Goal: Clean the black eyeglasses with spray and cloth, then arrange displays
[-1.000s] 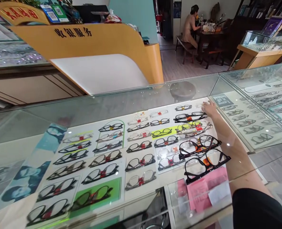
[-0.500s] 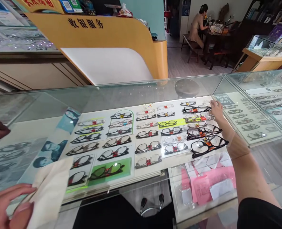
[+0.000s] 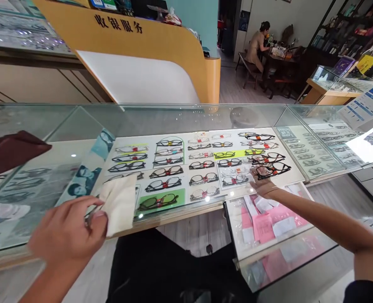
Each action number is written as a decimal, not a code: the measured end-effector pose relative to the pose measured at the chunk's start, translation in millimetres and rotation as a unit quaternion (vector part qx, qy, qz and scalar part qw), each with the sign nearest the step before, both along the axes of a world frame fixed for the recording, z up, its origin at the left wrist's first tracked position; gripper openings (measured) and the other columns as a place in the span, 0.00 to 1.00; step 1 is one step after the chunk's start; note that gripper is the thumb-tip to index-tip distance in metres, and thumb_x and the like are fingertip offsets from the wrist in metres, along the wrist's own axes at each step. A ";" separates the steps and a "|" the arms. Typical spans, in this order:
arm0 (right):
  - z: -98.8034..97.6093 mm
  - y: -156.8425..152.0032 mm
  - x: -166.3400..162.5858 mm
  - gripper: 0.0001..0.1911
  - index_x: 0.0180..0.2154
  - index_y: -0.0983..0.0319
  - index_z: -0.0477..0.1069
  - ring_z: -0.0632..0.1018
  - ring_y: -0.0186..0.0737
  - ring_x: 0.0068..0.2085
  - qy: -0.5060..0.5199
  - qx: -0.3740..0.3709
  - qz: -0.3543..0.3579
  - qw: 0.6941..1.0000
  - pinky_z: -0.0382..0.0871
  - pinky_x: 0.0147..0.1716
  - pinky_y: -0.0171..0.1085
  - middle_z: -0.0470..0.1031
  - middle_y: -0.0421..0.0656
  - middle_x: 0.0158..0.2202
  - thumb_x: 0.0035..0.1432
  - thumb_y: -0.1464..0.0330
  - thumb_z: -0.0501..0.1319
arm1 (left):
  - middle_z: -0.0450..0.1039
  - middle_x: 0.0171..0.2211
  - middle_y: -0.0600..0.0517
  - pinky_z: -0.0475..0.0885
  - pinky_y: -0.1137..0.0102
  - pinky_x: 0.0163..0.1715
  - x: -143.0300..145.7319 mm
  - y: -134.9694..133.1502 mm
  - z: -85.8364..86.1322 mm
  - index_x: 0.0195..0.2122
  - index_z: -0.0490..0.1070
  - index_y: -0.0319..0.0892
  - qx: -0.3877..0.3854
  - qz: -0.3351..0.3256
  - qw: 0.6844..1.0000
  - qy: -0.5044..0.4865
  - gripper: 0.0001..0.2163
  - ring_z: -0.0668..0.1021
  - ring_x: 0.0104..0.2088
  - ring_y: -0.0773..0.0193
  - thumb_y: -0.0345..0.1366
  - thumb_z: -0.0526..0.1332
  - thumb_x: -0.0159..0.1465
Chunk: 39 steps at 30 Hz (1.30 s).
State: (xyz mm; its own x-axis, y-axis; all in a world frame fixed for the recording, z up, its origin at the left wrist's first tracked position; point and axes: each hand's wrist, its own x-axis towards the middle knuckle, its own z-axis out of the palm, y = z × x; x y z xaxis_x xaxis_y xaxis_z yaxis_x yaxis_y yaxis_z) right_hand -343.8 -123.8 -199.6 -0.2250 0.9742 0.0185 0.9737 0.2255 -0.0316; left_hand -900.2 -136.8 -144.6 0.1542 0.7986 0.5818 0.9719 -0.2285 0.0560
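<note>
Optical shop, glass display counter (image 3: pixel 180 115) in front, orange cashier desk (image 3: pixel 148 42) behind it, a person seated at a table (image 3: pixel 258 44) far back right.

Head view, only one:

- Right hand (image 3: pixel 262 185) was reaching under the glass top into the case, over the near right corner of the white display board (image 3: pixel 202 168). Fingers were loosely curled, slightly apart; cannot tell whether they actually pinched anything.
- Black-framed glasses (image 3: pixel 272 169) lay just beyond the right fingertips, a little to their far right, touching or nearly so — glare made it unclear. Long axis ran roughly left-right, tilted slightly away on the right end, so crosswise to the forearm's line of reach.
- Pink and white paper slips (image 3: pixel 270 221) sat under the right forearm, on the near side of the fingers.
- Left hand (image 3: pixel 68 233) was on top of the glass at the near left, well apart from those glasses. Thumb and fingers were closed on a cream cloth (image 3: pixel 120 204), which spread away from the fingertips toward the board.
- A dark red cloth (image 3: pixel 12 151) lay far left of the left fingers, untouched.

Right hand was clearly the nearer one to the frames.
</note>
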 end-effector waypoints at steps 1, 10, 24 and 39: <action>6.7 -13.1 -7.0 0.21 0.61 0.61 0.75 0.79 0.53 0.61 -0.001 -0.028 0.001 1.000 0.75 0.61 0.57 0.77 0.53 0.62 0.72 0.60 0.63 | 0.81 0.43 0.44 0.70 0.60 0.38 0.6 1.0 -0.5 0.42 0.73 0.46 0.016 -0.005 1.000 0.008 0.09 0.79 0.41 0.49 0.39 0.54 0.68; 163.8 -126.3 -82.1 0.29 0.64 0.54 0.76 0.67 0.52 0.73 0.157 -0.409 0.124 0.890 0.62 0.73 0.54 0.74 0.50 0.66 0.74 0.51 0.48 | 0.83 0.40 0.44 0.66 0.63 0.33 4.8 8.0 -6.2 0.40 0.77 0.42 0.041 0.008 0.999 -0.015 0.13 0.79 0.37 0.52 0.41 0.54 0.70; 215.5 116.6 -1.0 0.28 0.55 0.64 0.81 0.59 0.61 0.74 0.003 -0.036 -0.126 0.991 0.51 0.74 0.61 0.70 0.53 0.70 0.79 0.58 0.45 | 0.82 0.43 0.44 0.70 0.64 0.42 -6.0 16.3 16.8 0.39 0.75 0.44 -0.115 -0.059 0.989 -0.072 0.21 0.80 0.46 0.51 0.52 0.49 0.72; 192.2 116.7 -10.5 0.24 0.48 0.65 0.83 0.66 0.58 0.71 0.023 0.001 -0.131 0.991 0.60 0.71 0.57 0.70 0.54 0.71 0.76 0.62 0.49 | 0.80 0.37 0.49 0.68 0.65 0.35 -15.6 28.4 28.6 0.34 0.73 0.46 -0.158 -0.070 0.974 -0.143 0.18 0.78 0.36 0.57 0.52 0.51 0.68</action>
State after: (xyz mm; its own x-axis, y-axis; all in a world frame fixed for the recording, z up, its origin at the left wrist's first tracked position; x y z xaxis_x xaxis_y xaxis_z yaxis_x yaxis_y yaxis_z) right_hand -354.3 -7.1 -7.4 0.0374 0.9990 0.0249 0.9964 -0.0354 -0.0772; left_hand -915.8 -108.4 -116.0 0.1432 0.9276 0.3451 0.8667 -0.2859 0.4088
